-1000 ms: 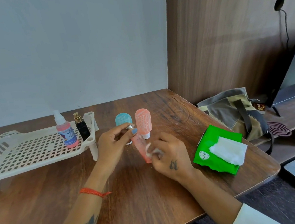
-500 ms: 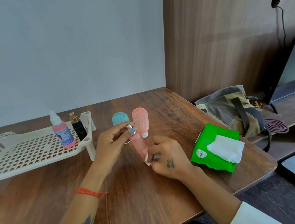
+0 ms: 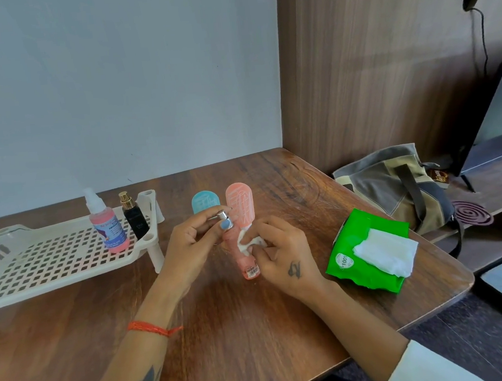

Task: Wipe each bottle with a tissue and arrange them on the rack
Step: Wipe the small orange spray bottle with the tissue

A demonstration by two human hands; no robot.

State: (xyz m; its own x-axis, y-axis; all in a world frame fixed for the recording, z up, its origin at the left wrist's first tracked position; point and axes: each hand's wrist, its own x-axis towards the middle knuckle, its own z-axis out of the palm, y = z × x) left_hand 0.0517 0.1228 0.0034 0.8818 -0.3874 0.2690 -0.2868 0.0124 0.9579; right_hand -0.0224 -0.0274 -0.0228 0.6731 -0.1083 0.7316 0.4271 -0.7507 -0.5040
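My left hand [image 3: 188, 250] is curled around the top of a slim pink spray bottle [image 3: 245, 257], thumb and forefinger pinched on its silver cap, the other fingers loosely bent. The bottle leans with its base on the wooden table [image 3: 255, 326], well to the right of the white rack [image 3: 52, 262]. My right hand [image 3: 282, 254] is closed on a small wad of white tissue [image 3: 249, 242], fingertips pressing it against the middle of the bottle's body; I think the thumb is tucked behind the tissue, though the fingers cover it and I can't be sure.

On the rack's right end stand two bottles side by side: a pink spray bottle with a clear cap [image 3: 105, 226] and, just beside it nearer the rack's corner post, a small black bottle with a gold top [image 3: 133, 217]. Between the rack and my hands, just behind them, a blue tube [image 3: 203, 202] and a pink tube [image 3: 240, 200] stand cap down on the table, close together. Far right of the rack lies a green tissue pack [image 3: 350, 260] with a white sheet pulled out on top.
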